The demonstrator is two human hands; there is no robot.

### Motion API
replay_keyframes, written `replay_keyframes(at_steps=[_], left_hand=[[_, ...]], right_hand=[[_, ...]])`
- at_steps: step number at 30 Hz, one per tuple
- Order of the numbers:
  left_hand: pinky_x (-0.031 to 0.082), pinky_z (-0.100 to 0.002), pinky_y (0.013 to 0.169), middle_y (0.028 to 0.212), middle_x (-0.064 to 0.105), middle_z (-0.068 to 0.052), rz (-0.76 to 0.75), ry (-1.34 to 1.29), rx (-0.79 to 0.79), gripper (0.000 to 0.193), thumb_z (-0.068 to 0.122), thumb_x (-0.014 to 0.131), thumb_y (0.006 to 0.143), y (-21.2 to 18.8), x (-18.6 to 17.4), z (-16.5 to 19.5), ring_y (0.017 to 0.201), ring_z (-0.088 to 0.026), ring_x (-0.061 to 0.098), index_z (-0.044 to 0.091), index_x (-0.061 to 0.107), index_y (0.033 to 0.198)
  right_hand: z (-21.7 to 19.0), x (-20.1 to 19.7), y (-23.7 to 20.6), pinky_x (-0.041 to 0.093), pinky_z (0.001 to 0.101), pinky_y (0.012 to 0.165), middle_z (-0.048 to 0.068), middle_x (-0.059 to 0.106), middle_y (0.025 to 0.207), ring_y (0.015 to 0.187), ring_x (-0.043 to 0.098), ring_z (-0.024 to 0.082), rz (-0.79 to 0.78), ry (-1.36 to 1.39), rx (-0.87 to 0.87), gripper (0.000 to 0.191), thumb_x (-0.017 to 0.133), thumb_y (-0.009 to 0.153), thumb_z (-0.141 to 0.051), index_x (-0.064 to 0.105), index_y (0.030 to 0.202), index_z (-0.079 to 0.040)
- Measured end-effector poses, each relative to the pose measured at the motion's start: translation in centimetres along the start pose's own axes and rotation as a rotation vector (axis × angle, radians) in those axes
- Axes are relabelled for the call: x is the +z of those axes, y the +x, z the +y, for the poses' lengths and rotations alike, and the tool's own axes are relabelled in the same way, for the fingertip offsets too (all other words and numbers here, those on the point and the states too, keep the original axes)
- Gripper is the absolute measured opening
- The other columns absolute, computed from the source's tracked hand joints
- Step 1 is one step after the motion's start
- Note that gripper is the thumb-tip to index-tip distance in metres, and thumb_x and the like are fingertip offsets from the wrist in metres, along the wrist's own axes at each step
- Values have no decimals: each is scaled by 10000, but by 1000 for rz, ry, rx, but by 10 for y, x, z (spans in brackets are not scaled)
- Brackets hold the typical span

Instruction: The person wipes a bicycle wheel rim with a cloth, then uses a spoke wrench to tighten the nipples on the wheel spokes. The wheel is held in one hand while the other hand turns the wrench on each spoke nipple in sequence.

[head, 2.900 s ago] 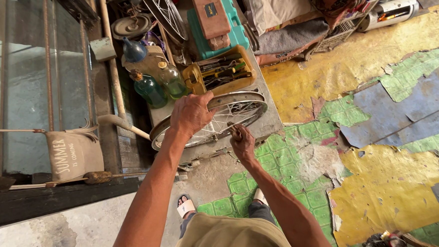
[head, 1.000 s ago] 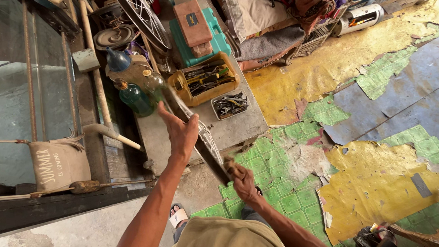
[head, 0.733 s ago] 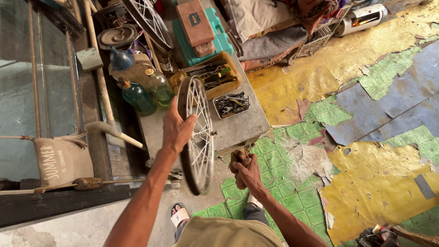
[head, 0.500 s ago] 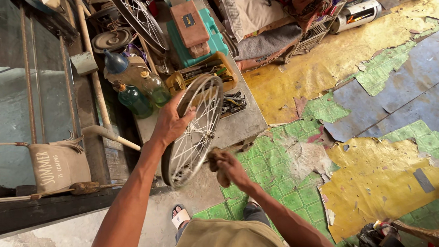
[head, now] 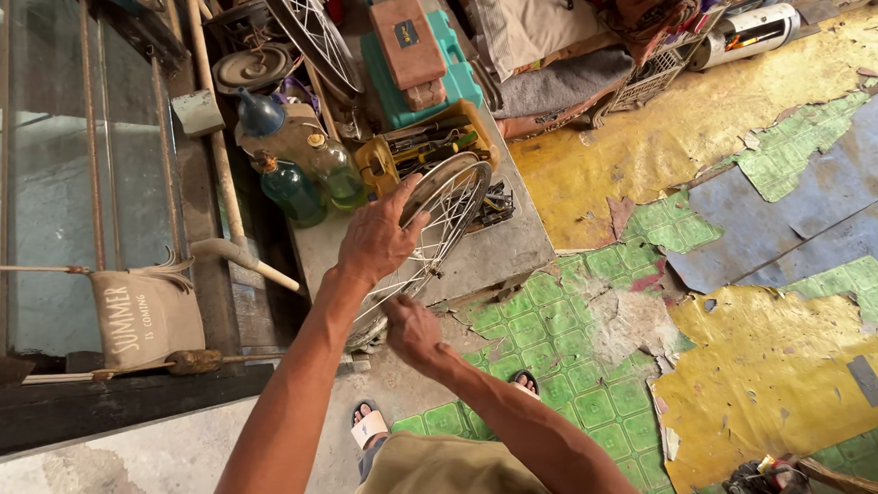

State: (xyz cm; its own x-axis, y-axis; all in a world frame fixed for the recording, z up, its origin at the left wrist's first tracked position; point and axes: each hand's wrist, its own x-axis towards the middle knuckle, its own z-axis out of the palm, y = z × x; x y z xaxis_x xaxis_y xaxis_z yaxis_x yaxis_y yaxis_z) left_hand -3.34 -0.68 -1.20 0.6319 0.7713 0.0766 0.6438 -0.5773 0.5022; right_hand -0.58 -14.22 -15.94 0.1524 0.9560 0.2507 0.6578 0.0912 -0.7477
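Left hand (head: pixel 377 239) reaches out over the top of the bicycle wheel (head: pixel 424 241), palm down, fingers clamped on its thin metal rim. Right hand (head: pixel 413 331) sits lower by the spokes, fingers curled together; what they pinch, I cannot tell. The wheel stands tilted, leaning over the edge of a grey slab (head: pixel 499 255). Behind it, a yellow tool tray (head: pixel 384 159) full of screwdrivers, and a green glass bottle (head: pixel 292 191) with liquid inside.
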Motion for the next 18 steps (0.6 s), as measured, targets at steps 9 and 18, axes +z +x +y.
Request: replay_keyframes(at_steps=[9,18], left_hand=[[501,-513,1022,1224,704,-231,-11,0,-68,627,385,630,974,-3,-10,5,1093,-444,675,174,448,1536],[490,-511,1027,1153,736,-222,-12,-37,-48,638,360,628,971,0,-2,6,1044,-411,708,166,425,1542]], right_hand=[[-17,8,-4,566,486,619,217,704,945,787,673,382,-317,97,-184,377,505,927,27,712,1218,-92],[21,-15,5,545,375,504,157,714,960,702,640,264,-49,-74,-186,421,503,953,63,686,1299,-90]])
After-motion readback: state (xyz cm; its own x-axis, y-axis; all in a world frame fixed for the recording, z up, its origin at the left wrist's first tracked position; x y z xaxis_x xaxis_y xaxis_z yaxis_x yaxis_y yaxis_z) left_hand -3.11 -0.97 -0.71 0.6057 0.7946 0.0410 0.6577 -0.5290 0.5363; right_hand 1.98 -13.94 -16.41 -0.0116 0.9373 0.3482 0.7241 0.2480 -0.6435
